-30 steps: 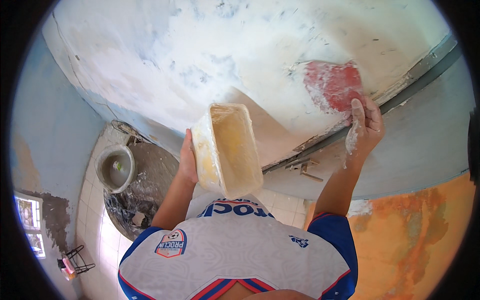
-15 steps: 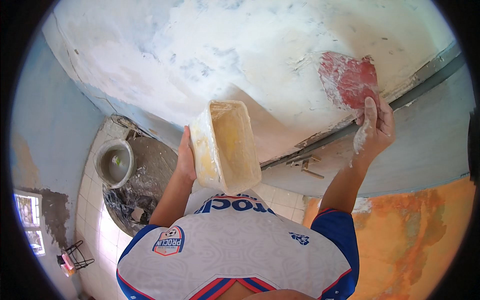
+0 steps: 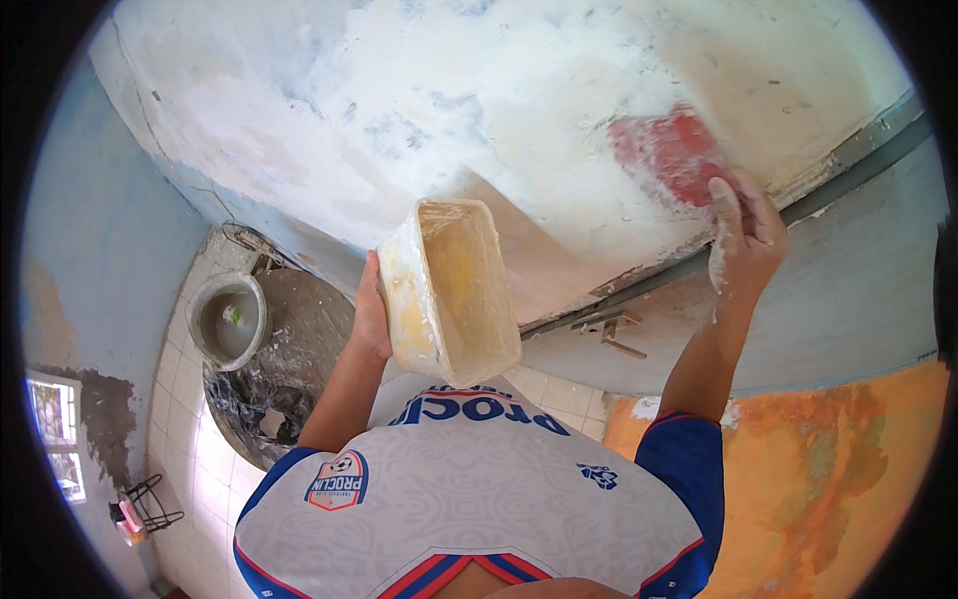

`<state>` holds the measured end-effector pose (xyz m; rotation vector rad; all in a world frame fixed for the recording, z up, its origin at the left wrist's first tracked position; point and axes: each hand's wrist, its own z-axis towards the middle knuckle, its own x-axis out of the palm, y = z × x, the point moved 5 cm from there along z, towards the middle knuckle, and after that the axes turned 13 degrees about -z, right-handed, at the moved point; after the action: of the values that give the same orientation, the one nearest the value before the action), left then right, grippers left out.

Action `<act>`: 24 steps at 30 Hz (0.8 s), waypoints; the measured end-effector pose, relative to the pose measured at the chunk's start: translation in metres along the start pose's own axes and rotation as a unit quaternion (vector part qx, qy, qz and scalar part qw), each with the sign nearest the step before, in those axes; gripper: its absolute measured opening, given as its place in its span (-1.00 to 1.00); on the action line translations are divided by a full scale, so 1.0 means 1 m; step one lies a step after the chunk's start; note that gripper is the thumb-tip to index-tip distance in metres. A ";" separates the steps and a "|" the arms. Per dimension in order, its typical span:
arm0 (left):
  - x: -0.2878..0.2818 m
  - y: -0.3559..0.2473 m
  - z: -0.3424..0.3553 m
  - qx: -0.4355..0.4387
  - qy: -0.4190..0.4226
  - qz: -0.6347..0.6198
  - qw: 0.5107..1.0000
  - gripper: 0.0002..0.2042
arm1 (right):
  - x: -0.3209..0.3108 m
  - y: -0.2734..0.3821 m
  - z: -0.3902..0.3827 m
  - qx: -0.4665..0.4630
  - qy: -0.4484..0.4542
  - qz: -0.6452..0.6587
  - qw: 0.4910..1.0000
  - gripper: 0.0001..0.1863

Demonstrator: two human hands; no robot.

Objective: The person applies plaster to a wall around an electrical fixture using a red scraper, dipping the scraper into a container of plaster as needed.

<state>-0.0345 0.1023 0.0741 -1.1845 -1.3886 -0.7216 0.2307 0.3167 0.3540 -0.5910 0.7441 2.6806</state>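
My left hand (image 3: pixel 373 314) grips the left side of a pale, putty-smeared plastic container (image 3: pixel 461 299), tilted with its mostly hollow inside facing up at me, yellowish residue in it. My right hand (image 3: pixel 739 225), dusted white, pinches a red flat spreader (image 3: pixel 659 150) by its near edge. The spreader, streaked with white paste and slightly blurred, lies against the patchy white plastered surface (image 3: pixel 359 110) just above a long grey groove (image 3: pixel 828 190).
At lower left, a grey basin (image 3: pixel 203 319) with cloudy liquid sits on a messy dark round surface (image 3: pixel 304 299) above the tiled floor (image 3: pixel 182 424). A black wire rack (image 3: pixel 152 504) stands near a window (image 3: pixel 62 424). An orange stained wall (image 3: pixel 818 469) is at lower right.
The red spreader moved right, then back left and slightly up across the plaster, with my right hand raised a little. The container rose slightly in my left hand.
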 end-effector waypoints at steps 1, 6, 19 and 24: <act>-0.001 -0.001 -0.001 0.003 -0.004 0.001 1.000 -0.33 | -0.004 0.003 0.000 0.045 -0.046 0.068 0.996 -0.82; -0.001 -0.002 -0.003 0.017 -0.006 0.002 1.000 -0.33 | 0.000 -0.001 -0.004 0.072 0.023 0.068 0.995 -0.82; -0.001 0.000 -0.006 0.020 0.002 -0.001 1.000 -0.33 | 0.001 0.000 0.005 0.098 -0.058 0.122 0.986 -0.81; -0.003 0.002 -0.007 0.012 -0.004 -0.009 1.000 -0.33 | 0.006 -0.003 0.000 0.079 0.040 0.056 0.994 -0.84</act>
<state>-0.0305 0.0959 0.0718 -1.1583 -1.4125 -0.7126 0.2266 0.3201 0.3502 -0.6356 1.0297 2.6790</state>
